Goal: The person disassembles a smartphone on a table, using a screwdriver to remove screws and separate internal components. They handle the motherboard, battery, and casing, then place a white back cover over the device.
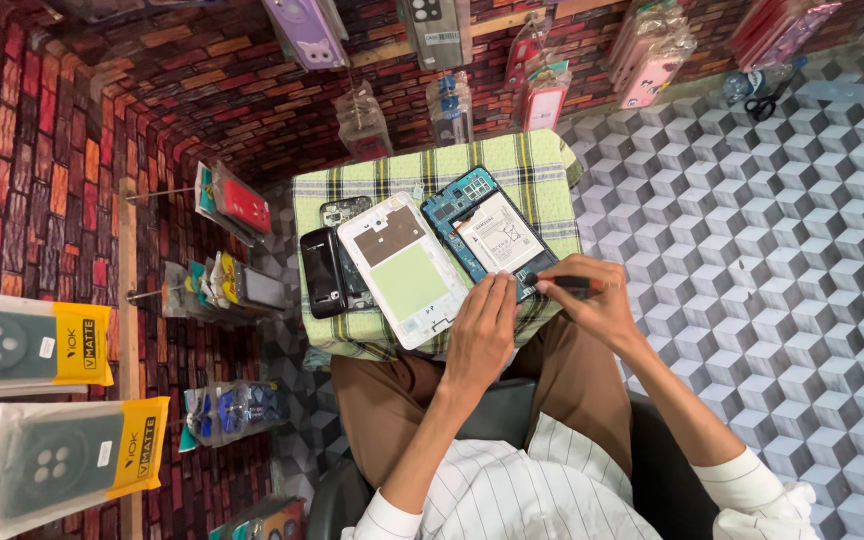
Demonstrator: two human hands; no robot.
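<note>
Striped sleeves below, my left hand [482,335] lies flat, steadying the fragile opened blue phone [487,235]; my right hand [592,305] pinches a thin black screwdriver [564,284].

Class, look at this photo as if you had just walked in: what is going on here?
A seated person works on an opened blue-framed phone with a white battery, lying on a green checked cloth over a small stand. The left hand steadies the phone's lower end, while the right hand holds a slim black-handled tool against it. Beside it lie a white phone back panel and a black phone.
</note>
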